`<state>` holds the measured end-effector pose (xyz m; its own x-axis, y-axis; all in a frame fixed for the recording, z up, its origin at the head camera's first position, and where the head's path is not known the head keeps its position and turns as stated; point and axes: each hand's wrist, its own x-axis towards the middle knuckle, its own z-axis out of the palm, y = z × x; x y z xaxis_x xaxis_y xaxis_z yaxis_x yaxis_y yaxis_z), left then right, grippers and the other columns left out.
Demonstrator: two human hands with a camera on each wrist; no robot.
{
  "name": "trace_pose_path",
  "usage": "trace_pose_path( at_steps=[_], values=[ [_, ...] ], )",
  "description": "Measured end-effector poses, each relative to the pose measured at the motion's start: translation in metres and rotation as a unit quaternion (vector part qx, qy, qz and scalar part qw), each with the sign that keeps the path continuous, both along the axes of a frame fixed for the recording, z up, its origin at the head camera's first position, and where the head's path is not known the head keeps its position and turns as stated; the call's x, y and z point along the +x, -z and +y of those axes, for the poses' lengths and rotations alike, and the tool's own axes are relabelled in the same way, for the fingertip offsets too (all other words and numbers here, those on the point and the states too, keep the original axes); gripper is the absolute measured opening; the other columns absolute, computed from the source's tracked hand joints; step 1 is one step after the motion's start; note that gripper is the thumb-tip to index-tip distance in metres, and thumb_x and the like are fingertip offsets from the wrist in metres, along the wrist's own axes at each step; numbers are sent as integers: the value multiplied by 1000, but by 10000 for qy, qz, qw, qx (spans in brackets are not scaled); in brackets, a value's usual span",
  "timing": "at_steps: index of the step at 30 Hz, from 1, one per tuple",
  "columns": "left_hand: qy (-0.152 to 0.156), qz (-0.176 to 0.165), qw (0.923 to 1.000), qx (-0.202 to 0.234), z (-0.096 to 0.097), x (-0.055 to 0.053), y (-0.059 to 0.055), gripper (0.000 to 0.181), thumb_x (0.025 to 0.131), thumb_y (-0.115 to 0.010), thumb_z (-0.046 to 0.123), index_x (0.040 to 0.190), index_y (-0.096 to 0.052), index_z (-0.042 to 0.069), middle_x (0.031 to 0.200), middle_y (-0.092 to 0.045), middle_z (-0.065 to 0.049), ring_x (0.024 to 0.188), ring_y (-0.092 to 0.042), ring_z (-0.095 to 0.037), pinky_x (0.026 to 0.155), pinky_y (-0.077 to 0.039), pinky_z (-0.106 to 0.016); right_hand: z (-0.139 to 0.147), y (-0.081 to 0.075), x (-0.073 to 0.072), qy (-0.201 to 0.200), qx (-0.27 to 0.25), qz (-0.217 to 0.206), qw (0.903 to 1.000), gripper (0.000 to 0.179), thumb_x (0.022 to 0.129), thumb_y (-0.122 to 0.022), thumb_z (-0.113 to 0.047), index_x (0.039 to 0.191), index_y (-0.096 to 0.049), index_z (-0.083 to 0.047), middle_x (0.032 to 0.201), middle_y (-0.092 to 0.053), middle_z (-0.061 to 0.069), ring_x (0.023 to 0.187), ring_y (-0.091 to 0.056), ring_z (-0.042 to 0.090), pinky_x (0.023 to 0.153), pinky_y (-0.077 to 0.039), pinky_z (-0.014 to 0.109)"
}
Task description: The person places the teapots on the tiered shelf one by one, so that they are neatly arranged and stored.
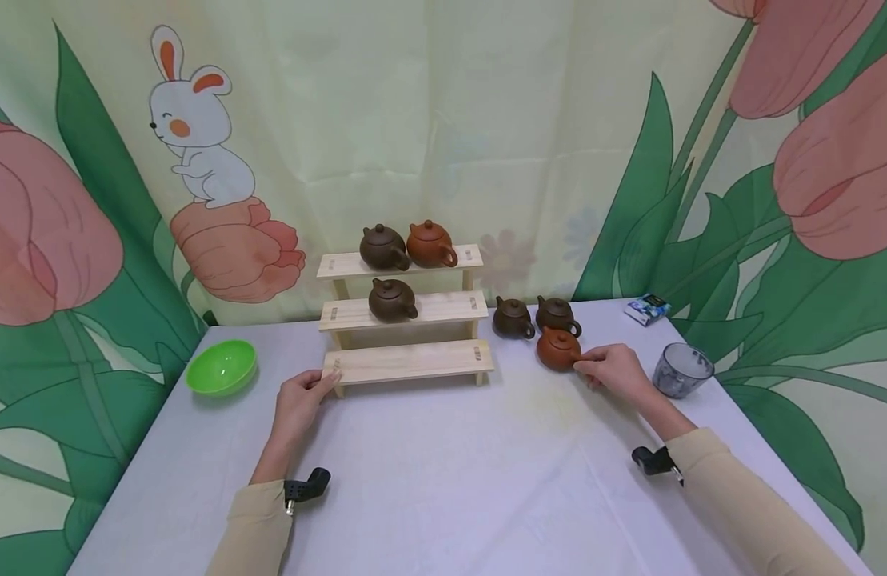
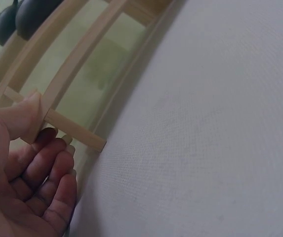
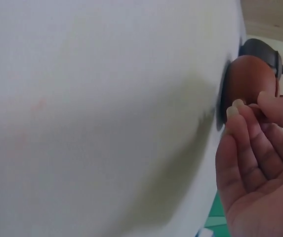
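My left hand [image 1: 297, 406] pinches the left end of the lowest step of a three-tier wooden stand [image 1: 407, 362], thumb on top and fingertips beneath, as the left wrist view shows. On the right, my right hand [image 1: 616, 370] pinches the handle of a reddish-brown teapot [image 1: 557, 350], which sits on the table. Behind that pot stand two dark brown teapots [image 1: 513, 318]. The stand's top tier carries a dark teapot [image 1: 383, 246] and a reddish-brown teapot [image 1: 430, 243]. Another dark teapot [image 1: 392, 300] is on the middle tier; the lowest tier is bare.
A green bowl [image 1: 221, 368] sits at the table's left. To the right of my right hand stands a grey translucent cup [image 1: 682, 370], with a small blue packet [image 1: 647, 309] near the back edge. A printed curtain [image 1: 486, 120] hangs behind the white-covered table [image 1: 443, 480].
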<state>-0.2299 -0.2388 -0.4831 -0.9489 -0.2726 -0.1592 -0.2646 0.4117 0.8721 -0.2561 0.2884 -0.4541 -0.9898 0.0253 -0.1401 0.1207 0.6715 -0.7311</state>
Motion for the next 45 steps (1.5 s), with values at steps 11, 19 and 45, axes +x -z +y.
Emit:
trace_pose_path(
  at_steps=[11, 19, 45],
  values=[
    [5, -15, 10000, -1, 1, 1, 0, 58, 90, -67, 52, 125, -65, 5, 105, -66, -8, 94, -53, -20, 73, -45, -26, -10, -2, 4, 387, -98, 398, 9984, 31, 93, -67, -24, 110, -73, 1, 76, -70, 9, 70, -57, 15, 60, -46, 27],
    [-33, -41, 10000, -22, 1, 0, -1, 56, 91, -67, 50, 125, -65, 5, 106, -66, -8, 94, -54, -21, 74, -45, -26, -17, -15, 7, 466, -246, 631, 9966, 32, 94, -68, -25, 113, -73, 1, 96, -74, 22, 73, -64, 15, 65, -52, 29],
    [-25, -15, 9999, -124, 1, 0, -2, 54, 93, -65, 49, 125, -65, 5, 106, -65, -8, 93, -53, -19, 73, -45, -26, -75, -58, -10, 36, -655, 1633, 9844, 26, 94, -70, -29, 107, -75, -7, 95, -74, 21, 77, -66, 20, 68, -52, 32]
  ],
)
